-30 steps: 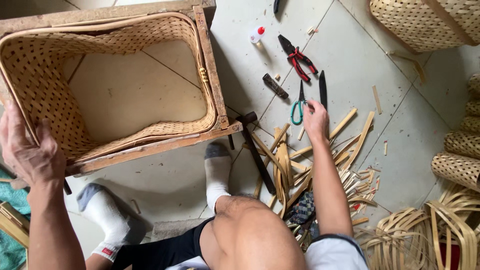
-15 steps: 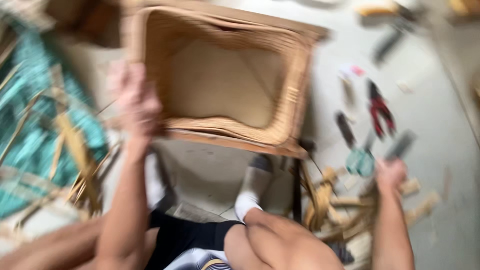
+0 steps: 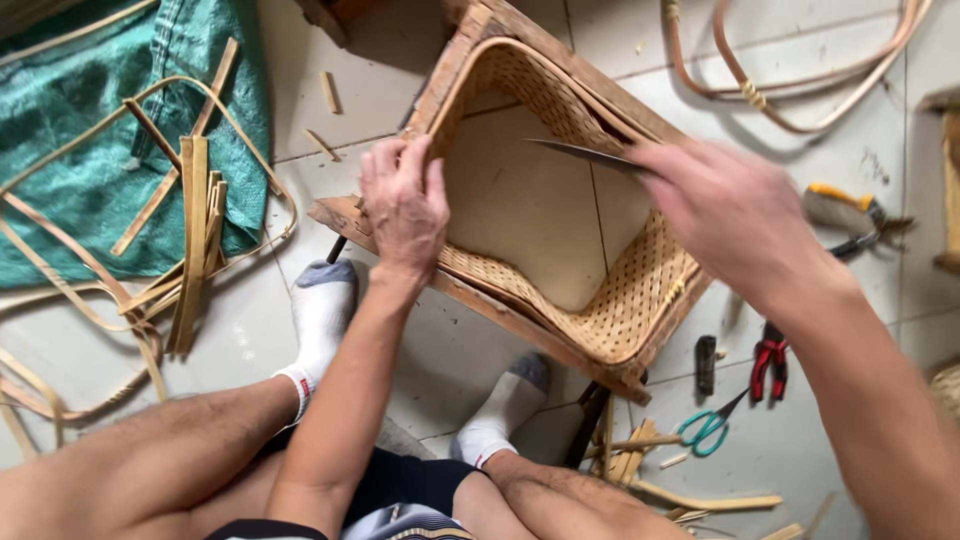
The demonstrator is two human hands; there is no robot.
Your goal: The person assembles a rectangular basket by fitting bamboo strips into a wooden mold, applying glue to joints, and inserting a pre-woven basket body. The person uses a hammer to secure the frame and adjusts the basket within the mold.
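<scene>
A woven cane basket (image 3: 640, 300) sits inside a square wooden frame (image 3: 520, 320) on the tiled floor (image 3: 480, 360), just ahead of the person's two white-socked feet. The basket holds nothing; through its open middle the bare floor tile shows (no woven bottom can be seen there).

The left hand (image 3: 403, 205) grips the near-left corner of the frame, fingers curled over the wooden edge and the cane rim, closed firmly on it. The right hand (image 3: 735, 215) is blurred, raised over the basket's right side, fingers wrapped shut around the handle of a thin dark blade (image 3: 585, 155), whose tip points left across the basket's opening. Whether the blade touches the weave cannot be told.

To the left, a green woven sack (image 3: 110, 140) lies flat on the floor with a bundle of flat bamboo strips (image 3: 190, 230) and looped cane resting partly on it. To the right of the frame lie red-handled pliers (image 3: 768, 360), teal-handled scissors (image 3: 708, 428), a small dark tool (image 3: 706, 362) and a yellow-handled cutter (image 3: 845, 210). Offcuts of bamboo are scattered near the scissors, just beside the person's right knee. A loop of cane (image 3: 790, 100) lies at the top right, well apart from the basket.
</scene>
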